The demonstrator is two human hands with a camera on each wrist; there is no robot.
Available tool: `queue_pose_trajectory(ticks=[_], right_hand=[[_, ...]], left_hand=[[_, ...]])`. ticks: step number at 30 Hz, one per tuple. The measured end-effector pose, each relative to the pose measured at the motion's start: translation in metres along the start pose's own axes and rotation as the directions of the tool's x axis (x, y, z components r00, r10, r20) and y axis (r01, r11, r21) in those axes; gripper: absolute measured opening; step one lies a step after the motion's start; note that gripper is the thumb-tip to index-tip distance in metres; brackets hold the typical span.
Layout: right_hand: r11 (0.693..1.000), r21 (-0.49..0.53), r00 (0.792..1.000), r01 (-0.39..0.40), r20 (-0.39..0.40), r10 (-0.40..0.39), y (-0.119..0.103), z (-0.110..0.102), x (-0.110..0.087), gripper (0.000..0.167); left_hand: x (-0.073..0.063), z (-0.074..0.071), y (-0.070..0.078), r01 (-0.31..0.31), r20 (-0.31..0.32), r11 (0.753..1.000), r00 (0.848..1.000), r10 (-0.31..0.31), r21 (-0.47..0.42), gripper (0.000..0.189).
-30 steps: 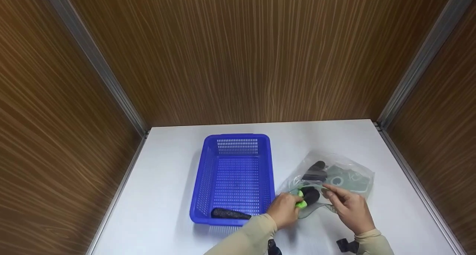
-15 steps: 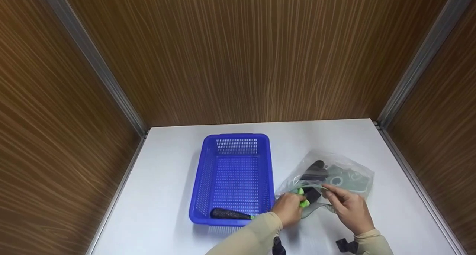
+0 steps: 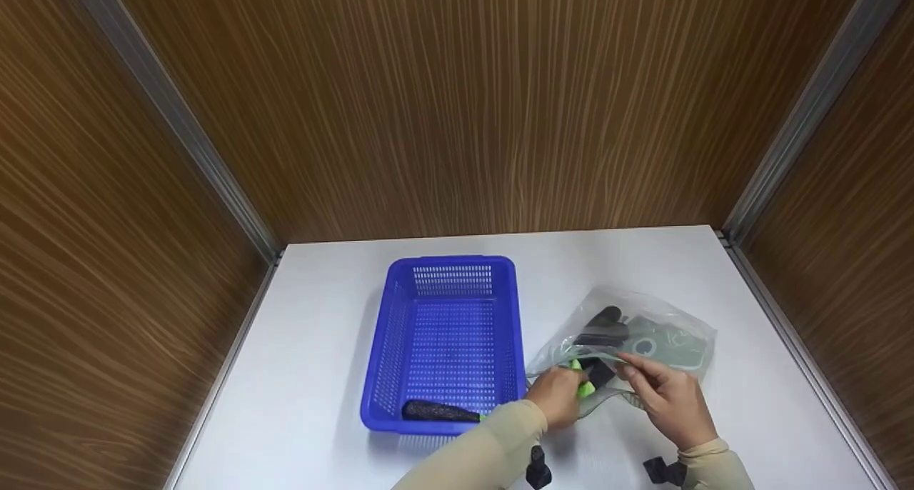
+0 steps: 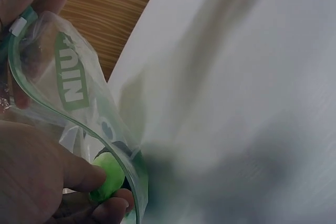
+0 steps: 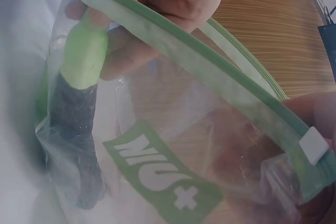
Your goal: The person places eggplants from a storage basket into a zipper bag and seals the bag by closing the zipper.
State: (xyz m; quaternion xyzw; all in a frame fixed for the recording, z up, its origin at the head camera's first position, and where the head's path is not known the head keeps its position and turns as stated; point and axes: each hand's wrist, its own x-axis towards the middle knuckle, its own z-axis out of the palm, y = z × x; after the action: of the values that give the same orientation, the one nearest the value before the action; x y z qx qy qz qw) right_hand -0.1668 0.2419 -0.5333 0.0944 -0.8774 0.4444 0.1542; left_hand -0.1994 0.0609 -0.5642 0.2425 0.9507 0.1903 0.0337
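My left hand (image 3: pixel 558 398) pinches the bright green end of a dark eggplant (image 5: pixel 76 103) at the mouth of a clear zip bag (image 3: pixel 678 340). The eggplant's dark body lies inside the bag, behind the plastic in the right wrist view. My right hand (image 3: pixel 671 404) pinches the bag's green-edged rim, beside a white zip slider (image 5: pixel 314 145). Further dark, long pieces (image 3: pixel 605 326) show through the plastic deeper in the bag; their exact kind is blurred. The left wrist view has the green eggplant end (image 4: pixel 111 174) between thumb and fingers.
To the left of the bag, a blue perforated basket (image 3: pixel 375 376) stands on the white table (image 3: pixel 300 318). Another dark eggplant (image 3: pixel 437 411) lies along its near wall. Wood-grain panels (image 3: pixel 457 118) enclose the back and both sides.
My left hand has shifted slightly right, and the eggplant's green end has gone further into the bag mouth with it. My right hand holds the rim almost unmoved.
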Motion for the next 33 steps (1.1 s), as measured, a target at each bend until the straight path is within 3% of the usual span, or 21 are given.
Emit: queue_pose_trajectory(ticks=[7,18,33], right_hand=[[1.0,0.002,1.0,0.009,-0.012,-0.009,0.002,0.001,0.0,0.019],[1.0,0.003,1.0,0.013,-0.018,-0.013,0.005,0.0,0.0,0.02],[1.0,-0.025,1.0,0.0,-0.023,-0.001,0.004,0.0,0.0,0.02]], left_hand=[[0.006,0.006,0.001,0.006,-0.009,0.999,1.0,-0.006,0.044,0.009],[0.013,0.011,0.001,0.132,-0.004,0.991,0.991,-0.132,0.019,0.018],[0.016,0.021,-0.002,0.169,-0.108,0.978,0.982,-0.156,0.121,0.013]])
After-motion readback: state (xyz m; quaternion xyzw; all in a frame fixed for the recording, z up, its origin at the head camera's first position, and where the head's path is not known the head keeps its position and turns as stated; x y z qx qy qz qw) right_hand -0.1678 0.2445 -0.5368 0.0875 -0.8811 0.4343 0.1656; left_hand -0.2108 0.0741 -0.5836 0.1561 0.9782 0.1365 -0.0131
